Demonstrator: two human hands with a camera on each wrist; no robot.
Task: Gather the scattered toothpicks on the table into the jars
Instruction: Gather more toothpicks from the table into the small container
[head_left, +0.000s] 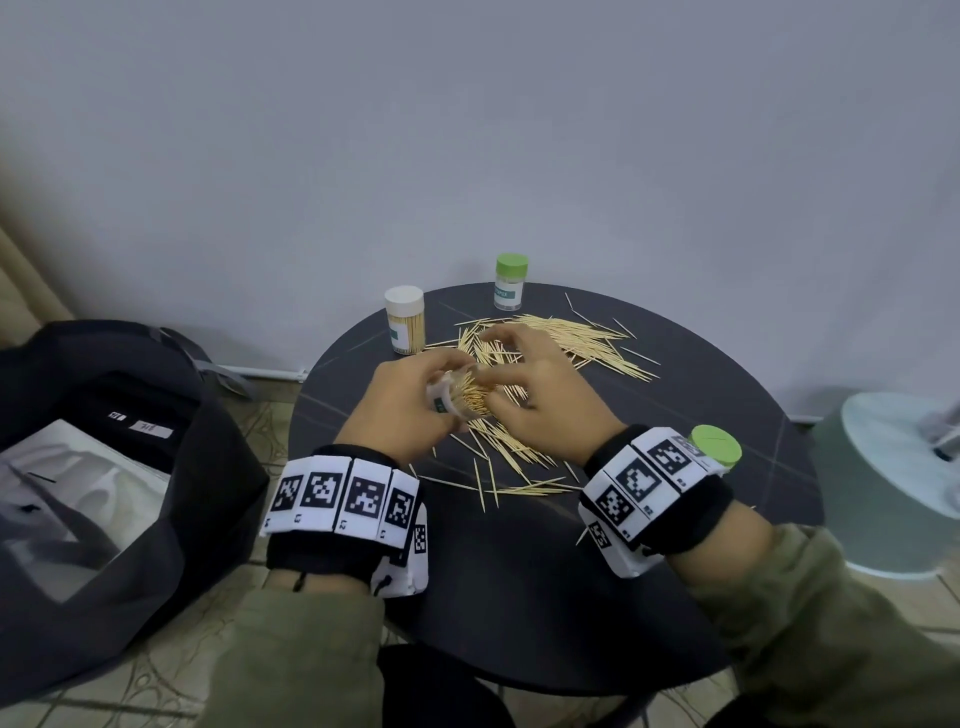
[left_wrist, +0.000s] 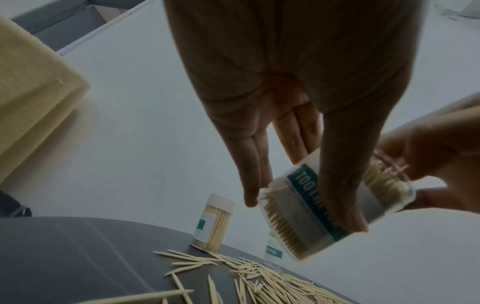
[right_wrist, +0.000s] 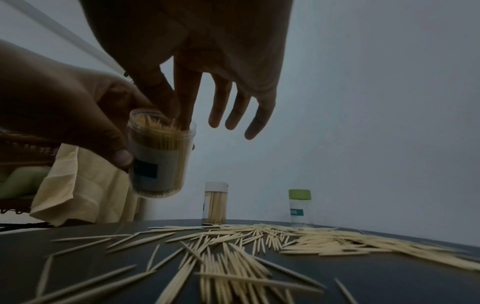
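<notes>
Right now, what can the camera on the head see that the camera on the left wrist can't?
Only the head view shows the loose green lid by the right wrist, the dark bag on the floor, and both wristbands. Only the left wrist view shows the letters on the open jar held by the left hand. Both show the white-lidded jar, the scattered toothpicks and the dark table.

We see the left hand (head_left: 402, 400) curled in a grip around a jar (head_left: 460, 399); the right hand (head_left: 540, 384) has thumb and forefinger at its mouth, other fingers spread.
</notes>
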